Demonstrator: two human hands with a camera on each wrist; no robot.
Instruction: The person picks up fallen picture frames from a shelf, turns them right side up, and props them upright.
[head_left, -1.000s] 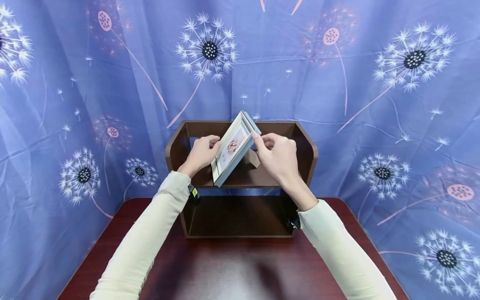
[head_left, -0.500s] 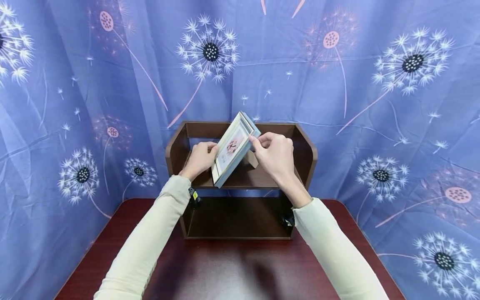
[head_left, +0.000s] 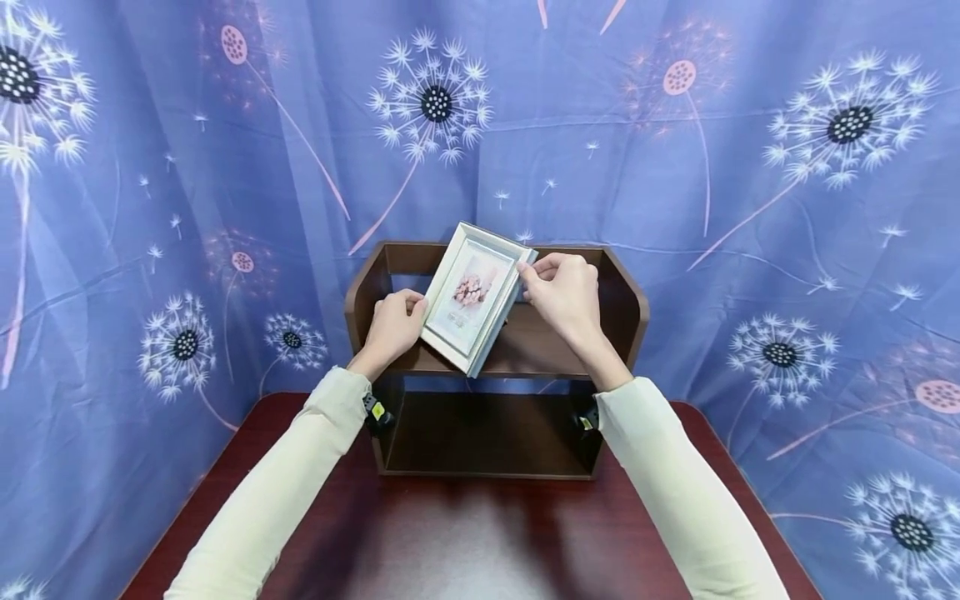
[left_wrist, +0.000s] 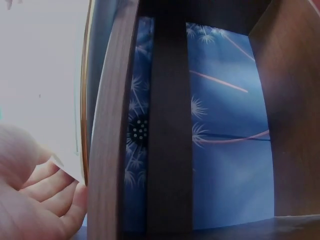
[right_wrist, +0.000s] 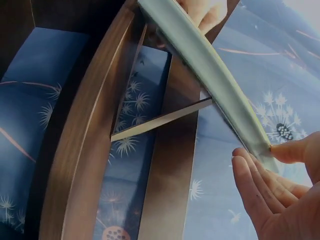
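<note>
A picture frame [head_left: 471, 296] with a pink-flower print is held tilted at the upper shelf of a dark brown desktop shelf [head_left: 577, 333]. My left hand [head_left: 393, 329] grips its left edge; in the left wrist view the fingers [left_wrist: 60, 192] curl behind the bright frame. With thumb and fingers, my right hand [head_left: 566, 296] pinches the upper right edge. The right wrist view shows the pale frame side [right_wrist: 210, 75] between thumb and fingertips. From the frame's back a support leg [right_wrist: 165, 119] sticks out, its end near the shelf board.
The shelf's lower compartment [head_left: 487, 433] lies below my hands, and its side panels [head_left: 630, 308] rise left and right. It stands on a dark red table [head_left: 465, 533]. A blue dandelion-print curtain [head_left: 570, 183] hangs behind and at both sides.
The frame has turned so its front faces the head camera more squarely. Its lower corner has swung right, and the support leg is now hidden in the head view. Both hands keep their hold.
</note>
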